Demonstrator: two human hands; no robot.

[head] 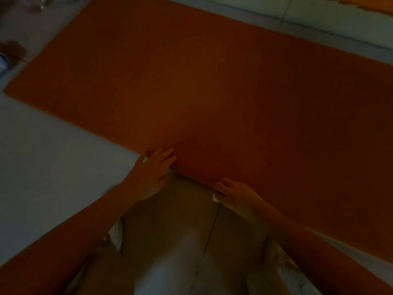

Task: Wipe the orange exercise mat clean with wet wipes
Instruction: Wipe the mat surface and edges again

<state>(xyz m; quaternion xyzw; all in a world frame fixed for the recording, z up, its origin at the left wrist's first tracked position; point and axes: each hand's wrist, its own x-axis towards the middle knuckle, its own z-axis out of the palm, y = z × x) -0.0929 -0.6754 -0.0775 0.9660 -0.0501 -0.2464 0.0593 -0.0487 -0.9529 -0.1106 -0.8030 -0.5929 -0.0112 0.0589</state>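
A: Where's the orange mat (212, 92)?

B: Spread on the floor, stretching away ahead of both hands. The left hand (153, 173) lies flat, fingers straight, on its near edge. The right hand (236, 195) curls over a wet wipe (215, 196) at that same edge.

A: Risks?

B: If the left hand lifts, a hard stroke may buckle the mat. Dim light could hide missed patches.

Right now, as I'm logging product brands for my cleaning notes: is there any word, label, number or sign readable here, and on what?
None can be read.
The orange mat shows a plain surface with no print.
The wet wipe held in the right hand is bare white.
The dark items on the floor at the top left are too blurred to show any label.
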